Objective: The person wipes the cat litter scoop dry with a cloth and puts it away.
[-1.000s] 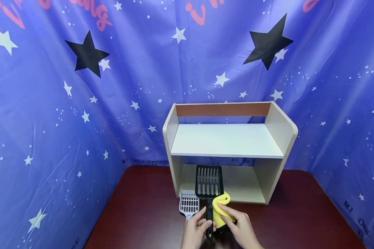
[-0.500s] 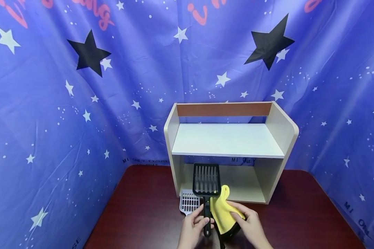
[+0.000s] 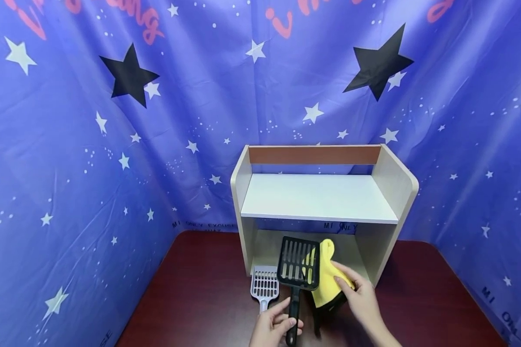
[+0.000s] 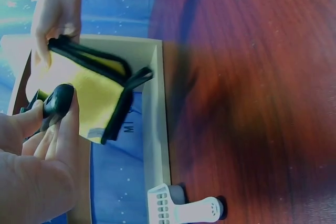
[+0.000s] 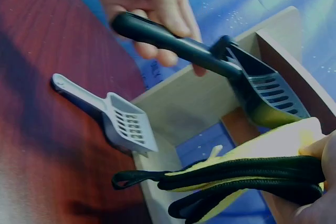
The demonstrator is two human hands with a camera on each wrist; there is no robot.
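My left hand (image 3: 274, 325) grips the handle of a black slotted litter scoop (image 3: 298, 262), its head raised toward the shelf unit. In my right hand (image 3: 361, 294) is a folded yellow cloth (image 3: 327, 284) with black edging and a small hanging loop, pinched between thumb and fingers. Part of the cloth lies behind the scoop head and shows through its slots. The right wrist view shows the cloth (image 5: 252, 166) below the scoop's head (image 5: 268, 95). A grey litter scoop (image 3: 265, 284) lies on the table, left of the black one, its handle partly hidden by my left hand.
A two-tier wooden shelf unit (image 3: 319, 195) with a white upper board stands at the back of the dark red table (image 3: 199, 289). The grey scoop sits by its front left corner. A blue star-printed curtain (image 3: 178, 120) surrounds the table.
My right hand has moved right and slightly up with the cloth, away from the scoop's handle. The black scoop has shifted slightly right and tilted. The grey scoop stays in place.
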